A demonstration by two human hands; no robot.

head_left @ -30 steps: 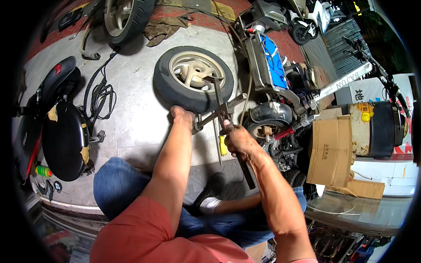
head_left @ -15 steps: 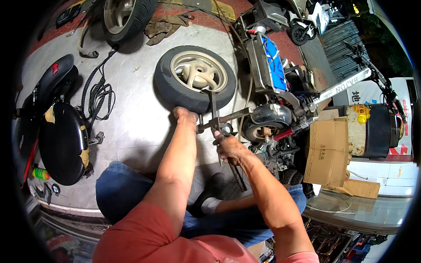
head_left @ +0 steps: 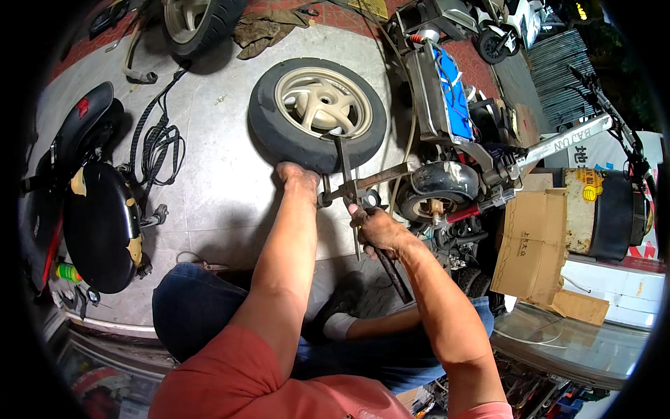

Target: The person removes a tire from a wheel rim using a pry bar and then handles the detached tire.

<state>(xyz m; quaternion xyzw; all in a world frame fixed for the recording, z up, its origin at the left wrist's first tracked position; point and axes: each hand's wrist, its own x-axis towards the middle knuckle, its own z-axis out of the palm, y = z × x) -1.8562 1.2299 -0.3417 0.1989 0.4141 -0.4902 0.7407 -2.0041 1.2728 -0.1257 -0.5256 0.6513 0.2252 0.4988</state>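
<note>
A black tyre on a cream spoked rim (head_left: 317,150) lies flat in the middle. My left hand (head_left: 297,179) is at the tyre's near edge, its fingers curled against it and partly hidden. A metal tool (head_left: 373,178), a crossbar with upright flat bars, stands at that edge, one bar reaching over the tyre to the rim. My right hand (head_left: 373,229) grips this tool below the crossbar, beside a dark rod (head_left: 396,278).
An open scooter frame with a blue battery (head_left: 452,91) and small wheel stands right, beside cardboard (head_left: 527,244). A black seat (head_left: 94,227) and coiled cable (head_left: 157,146) lie left; another wheel (head_left: 199,31) and brown cloth (head_left: 262,31) are at the back.
My hands, the tool and the tyre sit a little higher and further right in the picture; the view has shifted slightly too. The bar over the tyre is more upright than a second ago.
</note>
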